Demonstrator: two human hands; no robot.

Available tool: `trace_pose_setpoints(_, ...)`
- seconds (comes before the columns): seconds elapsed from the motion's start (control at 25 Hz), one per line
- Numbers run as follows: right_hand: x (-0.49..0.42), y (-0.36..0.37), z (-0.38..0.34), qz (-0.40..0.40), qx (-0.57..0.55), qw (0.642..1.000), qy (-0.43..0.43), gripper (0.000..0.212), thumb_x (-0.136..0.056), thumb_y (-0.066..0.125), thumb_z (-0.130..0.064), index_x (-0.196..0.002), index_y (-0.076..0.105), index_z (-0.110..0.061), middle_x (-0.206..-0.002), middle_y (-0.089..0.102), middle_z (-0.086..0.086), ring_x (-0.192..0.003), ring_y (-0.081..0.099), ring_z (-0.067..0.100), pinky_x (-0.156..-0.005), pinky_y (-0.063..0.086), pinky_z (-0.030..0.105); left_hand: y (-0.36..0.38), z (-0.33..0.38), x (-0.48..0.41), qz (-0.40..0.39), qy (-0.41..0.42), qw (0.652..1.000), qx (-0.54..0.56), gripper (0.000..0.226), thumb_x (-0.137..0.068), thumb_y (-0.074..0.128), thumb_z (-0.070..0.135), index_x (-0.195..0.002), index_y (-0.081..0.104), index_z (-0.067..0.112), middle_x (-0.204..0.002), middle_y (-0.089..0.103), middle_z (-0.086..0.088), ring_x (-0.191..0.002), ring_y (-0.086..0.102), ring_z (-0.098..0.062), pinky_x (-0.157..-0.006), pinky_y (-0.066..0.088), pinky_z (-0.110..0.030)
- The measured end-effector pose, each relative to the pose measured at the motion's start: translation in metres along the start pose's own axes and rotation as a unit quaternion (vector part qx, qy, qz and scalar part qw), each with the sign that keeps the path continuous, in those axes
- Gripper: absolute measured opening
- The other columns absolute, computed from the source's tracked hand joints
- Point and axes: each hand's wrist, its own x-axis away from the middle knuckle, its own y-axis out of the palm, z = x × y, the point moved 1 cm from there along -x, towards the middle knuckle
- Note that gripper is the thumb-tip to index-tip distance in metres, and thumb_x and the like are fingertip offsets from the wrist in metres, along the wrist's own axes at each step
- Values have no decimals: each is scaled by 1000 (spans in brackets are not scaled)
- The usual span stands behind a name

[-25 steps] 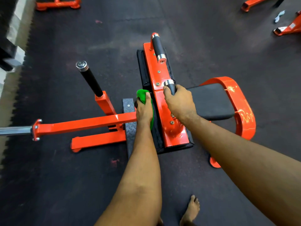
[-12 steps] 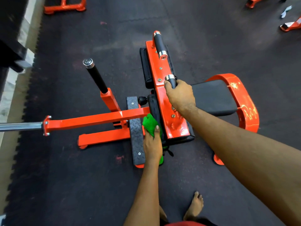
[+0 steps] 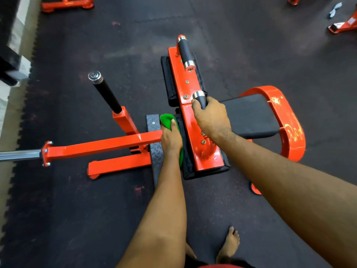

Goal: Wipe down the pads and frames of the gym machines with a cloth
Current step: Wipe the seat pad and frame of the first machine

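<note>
Head view. Left hand (image 3: 171, 137), grip clamped on green cloth (image 3: 166, 120), presses it to the black pad (image 3: 188, 163) edge at frame centre. Right hand (image 3: 211, 118), grip clamped round handle (image 3: 201, 99). Judged: mid pad-wipe. Next, the orange frame (image 3: 177, 78) needs the cloth shifted across.

Left hand (image 3: 171, 139) with green cloth (image 3: 167, 120) is back up toward 12 o'clock along the left edge of the near black pad (image 3: 189, 167). 0.5 s ago it sat at the pad's 6 o'clock end, beside the near end of the tread plate (image 3: 156, 151). 1 s ago it was about where it is now. Cloth's bunched front now sits by the plate's far end, the rest trailing under the hand toward 6 o'clock.
</note>
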Motion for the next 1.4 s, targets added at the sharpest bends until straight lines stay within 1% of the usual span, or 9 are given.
trace_pose_setpoints(0.16,-1,2,0,1,-5,1000,-6,39,-85,46,-61,-81,56,-23,-77,65,1,-67,66,25,-67,60,46,2,17,-15,16,45,999,-5,55,-103,42,50,-144,45,13,-136,57,-18,-124,54,-37,-101,41,-39)
trace_pose_setpoints(0.28,-1,2,-1,8,-1,1000,-2,41,-84,46,-62,-81,57,-23,-78,66,1,-71,65,26,-71,59,45,4,-4,6,3,54,999,-9,66,-99,47,58,-151,34,19,-131,62,-17,-121,57,-38,-95,44,-39)
trace_pose_setpoints(0.44,1,0,-3,12,1,1000,-2,41,-84,47,-61,-83,60,-22,-79,66,3,-74,65,29,-74,58,45,-2,-33,47,-4,60,998,-17,69,-99,52,53,-155,29,19,-142,55,-14,-130,51,-36,-103,40,-39)
trace_pose_setpoints(0.6,3,-3,-5,9,1,1000,0,39,-87,50,-58,-84,62,-21,-79,65,2,-74,65,27,-72,58,41,-11,-50,87,-19,56,998,12,68,-101,51,46,-157,27,16,-154,44,-5,-140,41,-27,-103,27,-19)
trace_pose_setpoints(0.68,4,-4,-5,9,-2,1000,0,39,-86,50,-59,-82,61,-22,-78,65,1,-74,66,28,-72,58,40,-14,-61,107,-26,44,998,24,68,-102,51,46,-157,26,15,-150,37,6,-143,34,-20,-100,19,-10)
trace_pose_setpoints(0.84,5,-4,-5,13,-6,1000,4,40,-85,50,-59,-80,61,-21,-77,66,1,-71,66,28,-71,58,42,-13,-87,115,-35,13,995,93,77,-88,46,62,-152,40,20,-142,48,12,-139,44,-16,-107,27,-19)
trace_pose_setpoints(1.0,2,-2,-2,16,0,1000,-2,38,-87,50,-58,-79,58,-22,-76,65,1,-71,65,28,-67,56,38,-12,-66,94,-42,17,996,75,47,-103,48,45,-137,54,14,-130,58,7,-124,52,-15,-96,30,-9)
trace_pose_setpoints(1.2,-2,3,0,9,0,1000,5,40,-82,47,-61,-80,59,-23,-78,66,2,-68,67,31,-70,60,44,-9,-24,36,-38,-24,999,-13,56,-104,37,52,-143,50,13,-137,58,-16,-129,51,-36,-104,38,-37)
trace_pose_setpoints(1.4,0,-1,-3,15,7,1000,5,44,-82,49,-61,-86,64,-19,-82,67,4,-77,66,31,-74,57,39,-17,-28,57,-31,32,998,-53,57,-105,42,42,-154,31,17,-142,54,-19,-131,49,-39,-105,37,-39)
